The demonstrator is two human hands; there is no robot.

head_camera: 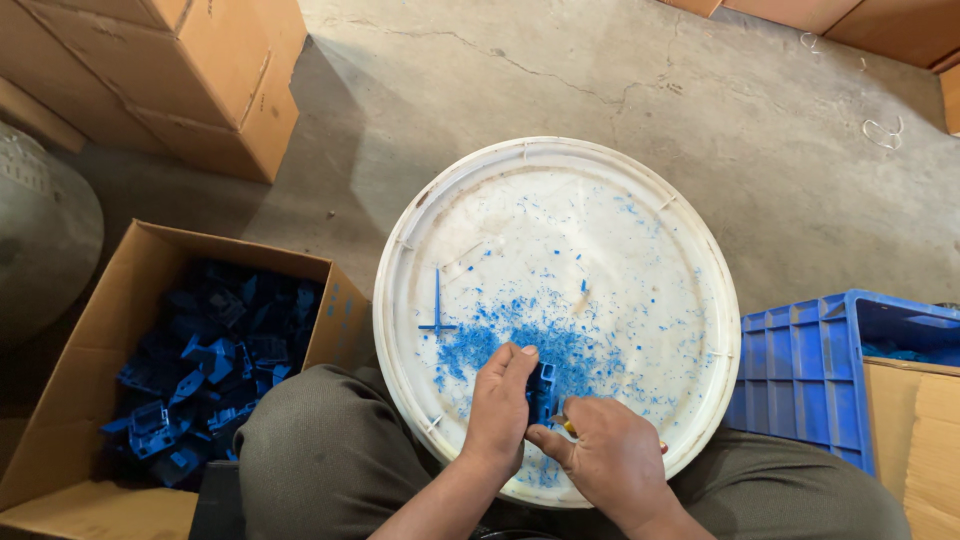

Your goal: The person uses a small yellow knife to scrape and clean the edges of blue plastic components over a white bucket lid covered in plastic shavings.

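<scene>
A small blue plastic part (541, 388) is gripped upright by my left hand (499, 408) over a round white lid (450, 200). My right hand (605, 455) presses a small tool with a yellowish handle (567, 424) against the part's lower side; the blade is hidden. Blue plastic shavings (520, 335) lie scattered across the lid, thickest just in front of my hands. A thin blue cross-shaped strip (437, 315) rests on the lid to the left.
An open cardboard box (120, 300) with several blue plastic parts (205, 370) stands on the left by my knee. A blue plastic crate (810, 360) is on the right. Closed cardboard boxes (200, 80) sit at the far left on the cracked concrete floor (640, 80).
</scene>
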